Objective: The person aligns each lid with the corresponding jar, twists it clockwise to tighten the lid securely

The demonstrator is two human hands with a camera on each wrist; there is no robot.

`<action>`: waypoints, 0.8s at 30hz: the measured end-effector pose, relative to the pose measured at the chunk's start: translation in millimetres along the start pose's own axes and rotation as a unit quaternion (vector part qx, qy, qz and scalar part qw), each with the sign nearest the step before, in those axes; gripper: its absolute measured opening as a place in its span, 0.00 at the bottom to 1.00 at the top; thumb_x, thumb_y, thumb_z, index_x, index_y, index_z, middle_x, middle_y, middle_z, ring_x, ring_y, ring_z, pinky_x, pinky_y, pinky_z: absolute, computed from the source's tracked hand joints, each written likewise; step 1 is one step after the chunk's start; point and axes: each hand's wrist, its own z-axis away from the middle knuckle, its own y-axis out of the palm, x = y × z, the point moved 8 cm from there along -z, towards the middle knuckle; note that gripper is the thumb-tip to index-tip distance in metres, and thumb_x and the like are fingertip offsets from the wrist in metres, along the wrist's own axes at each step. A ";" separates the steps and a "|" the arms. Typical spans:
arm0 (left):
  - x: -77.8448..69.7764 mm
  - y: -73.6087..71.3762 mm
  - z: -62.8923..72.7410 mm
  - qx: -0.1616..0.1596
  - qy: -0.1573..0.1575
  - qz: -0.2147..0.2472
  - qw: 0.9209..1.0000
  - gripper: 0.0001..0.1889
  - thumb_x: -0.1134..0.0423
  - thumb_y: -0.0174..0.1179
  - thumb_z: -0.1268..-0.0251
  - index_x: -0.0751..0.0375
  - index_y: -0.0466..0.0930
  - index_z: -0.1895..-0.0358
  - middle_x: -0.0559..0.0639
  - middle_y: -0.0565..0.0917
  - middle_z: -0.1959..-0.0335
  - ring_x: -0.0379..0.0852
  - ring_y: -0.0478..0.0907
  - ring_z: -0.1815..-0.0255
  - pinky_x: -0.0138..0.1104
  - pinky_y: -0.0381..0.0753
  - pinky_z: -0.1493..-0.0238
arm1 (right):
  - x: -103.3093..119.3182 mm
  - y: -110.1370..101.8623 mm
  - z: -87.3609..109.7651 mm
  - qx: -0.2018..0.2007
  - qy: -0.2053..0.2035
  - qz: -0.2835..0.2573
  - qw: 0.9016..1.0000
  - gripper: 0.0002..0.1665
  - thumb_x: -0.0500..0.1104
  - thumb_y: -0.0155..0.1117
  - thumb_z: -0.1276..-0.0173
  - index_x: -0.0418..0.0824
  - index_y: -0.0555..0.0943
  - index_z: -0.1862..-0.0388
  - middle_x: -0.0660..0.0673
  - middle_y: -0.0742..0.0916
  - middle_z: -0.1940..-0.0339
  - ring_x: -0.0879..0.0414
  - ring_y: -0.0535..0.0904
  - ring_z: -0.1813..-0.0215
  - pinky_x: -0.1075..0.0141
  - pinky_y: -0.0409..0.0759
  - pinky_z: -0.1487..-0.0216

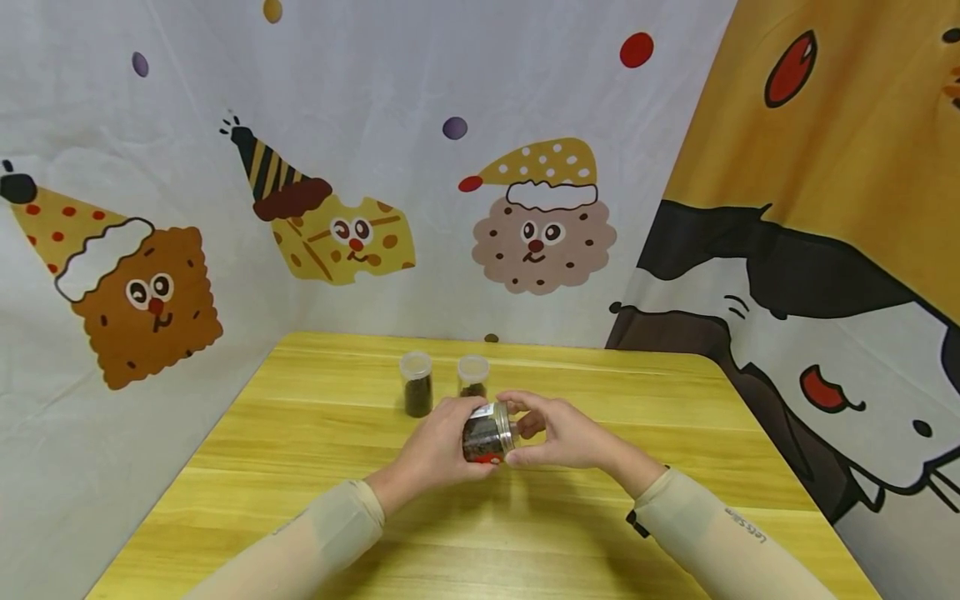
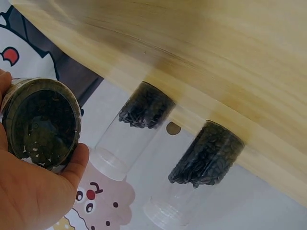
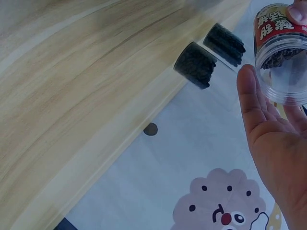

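A clear plastic jar (image 1: 482,435) with a red and white label and dark seed-like contents lies tilted between both hands, above the table. My left hand (image 1: 442,442) grips its body, fingers and thumb around the side; the jar's round base (image 2: 42,125) faces the left wrist camera. My right hand (image 1: 558,432) spans the clear ribbed mouth end (image 3: 283,72), thumb at one side of the rim and fingers at the other. Behind the hands, two slim clear containers with translucent caps stand upright: the left one (image 1: 417,392) and the right one (image 1: 473,379), partly hidden by my left hand.
The yellow wood-grain table (image 1: 315,533) spreads under both forearms. Beyond its far edge hangs a white curtain (image 1: 420,75) with cartoon snacks, and an orange and black printed cloth (image 1: 825,267) hangs at the right.
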 end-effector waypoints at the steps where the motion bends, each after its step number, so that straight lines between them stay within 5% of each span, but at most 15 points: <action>1: -0.2 0.0 0.4 -0.001 0.001 0.000 1.000 0.48 0.50 0.87 0.53 0.60 0.73 0.28 0.53 0.84 0.38 0.50 0.80 0.40 0.47 0.87 0.40 | -0.6 0.1 -0.1 0.000 0.003 -0.001 1.000 0.50 0.53 0.81 0.33 0.52 0.66 0.16 0.43 0.84 0.31 0.55 0.90 0.43 0.57 0.88 0.38; 10: -5.5 -3.2 3.6 -0.018 0.020 -0.012 1.000 0.48 0.51 0.87 0.53 0.63 0.72 0.29 0.55 0.83 0.39 0.50 0.80 0.41 0.45 0.87 0.43 | 1.6 1.3 -0.8 -0.011 -0.003 -0.007 1.000 0.47 0.52 0.77 0.29 0.48 0.66 0.17 0.42 0.88 0.36 0.57 0.89 0.52 0.63 0.89 0.48; 14: -6.3 -3.8 4.0 -0.025 0.029 -0.020 0.999 0.49 0.51 0.88 0.54 0.63 0.72 0.29 0.55 0.83 0.39 0.50 0.80 0.41 0.45 0.87 0.41 | 3.0 1.4 -0.8 -0.016 0.000 -0.003 1.000 0.48 0.54 0.78 0.31 0.50 0.66 0.17 0.41 0.86 0.35 0.52 0.89 0.50 0.57 0.90 0.46; 24: 2.1 -1.3 1.0 -0.007 0.003 -0.001 1.000 0.50 0.50 0.87 0.52 0.63 0.70 0.26 0.56 0.83 0.35 0.53 0.81 0.38 0.47 0.86 0.38 | 12.6 1.8 -2.5 -0.030 -0.051 0.021 0.998 0.52 0.51 0.82 0.34 0.43 0.67 0.17 0.39 0.83 0.29 0.53 0.90 0.48 0.55 0.90 0.43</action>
